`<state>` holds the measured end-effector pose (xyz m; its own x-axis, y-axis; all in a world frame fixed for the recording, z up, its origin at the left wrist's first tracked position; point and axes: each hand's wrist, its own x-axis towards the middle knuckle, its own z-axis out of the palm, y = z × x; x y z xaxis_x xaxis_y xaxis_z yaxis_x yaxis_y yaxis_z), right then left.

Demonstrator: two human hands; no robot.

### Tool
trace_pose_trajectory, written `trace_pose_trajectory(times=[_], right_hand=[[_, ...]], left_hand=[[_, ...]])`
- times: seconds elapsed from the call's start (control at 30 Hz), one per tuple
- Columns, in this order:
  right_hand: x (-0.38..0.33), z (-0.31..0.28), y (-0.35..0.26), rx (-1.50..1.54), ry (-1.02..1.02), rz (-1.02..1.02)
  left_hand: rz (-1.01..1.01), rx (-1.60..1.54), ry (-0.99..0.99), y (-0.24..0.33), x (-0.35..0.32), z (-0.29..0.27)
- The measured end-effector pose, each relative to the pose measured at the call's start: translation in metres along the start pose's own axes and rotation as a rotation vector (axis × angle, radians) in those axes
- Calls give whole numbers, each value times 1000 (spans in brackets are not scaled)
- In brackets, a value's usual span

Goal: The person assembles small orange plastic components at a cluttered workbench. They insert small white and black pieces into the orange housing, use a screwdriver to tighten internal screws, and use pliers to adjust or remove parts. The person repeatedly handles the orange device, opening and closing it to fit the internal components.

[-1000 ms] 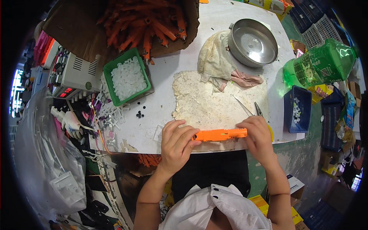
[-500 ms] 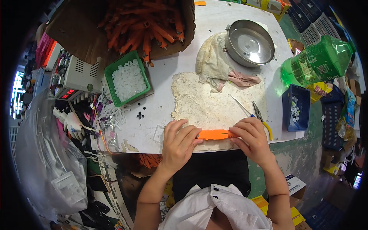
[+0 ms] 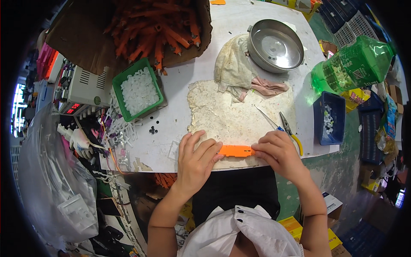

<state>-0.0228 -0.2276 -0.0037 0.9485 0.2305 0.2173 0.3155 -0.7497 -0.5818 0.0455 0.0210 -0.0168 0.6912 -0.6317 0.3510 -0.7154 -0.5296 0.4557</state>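
Note:
An orange plastic strip-shaped part (image 3: pixel 236 150) lies crosswise between my two hands, just above the near edge of the table. My left hand (image 3: pixel 195 159) pinches its left end between thumb and fingers. At the other end, my right hand (image 3: pixel 280 153) has thumb and fingertips closed on it. A short dark slot shows in the part near my right fingertips. Just beyond my right hand lie pliers (image 3: pixel 292 132) with a yellow handle and a thin pointed tool (image 3: pixel 269 117) with a blue end. Under the part is a worn, whitish work pad (image 3: pixel 244 124).
A green tray (image 3: pixel 160 99) of small white pieces stands left, below a cardboard box (image 3: pixel 81 40) full of orange parts. Behind the pad are a rag (image 3: pixel 233 64) and a metal bowl (image 3: pixel 257 60). At right are a blue bin (image 3: pixel 338 135) and a green bottle (image 3: pixel 359 64).
The orange part has turned slightly, and my right fingers have shifted a little left along it. Both hands keep hold of its ends. The whole view has shifted slightly.

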Motion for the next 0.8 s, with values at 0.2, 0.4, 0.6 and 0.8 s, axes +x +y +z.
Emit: trace_pose_trajectory(times=[0.2, 0.4, 0.6, 0.8], right_hand=[[39, -27, -7, -261, -456, 137], [73, -31, -28, -494, -707, -1], [61, -17, -28, -599, -601, 13], [93, -3, -42, -458, -529, 15]], left_hand=[[75, 18, -244, 1, 28, -28], [108, 42, -326, 1, 32, -32], [127, 103, -268, 5, 28, -26], [162, 87, -183, -2, 28, -21]])
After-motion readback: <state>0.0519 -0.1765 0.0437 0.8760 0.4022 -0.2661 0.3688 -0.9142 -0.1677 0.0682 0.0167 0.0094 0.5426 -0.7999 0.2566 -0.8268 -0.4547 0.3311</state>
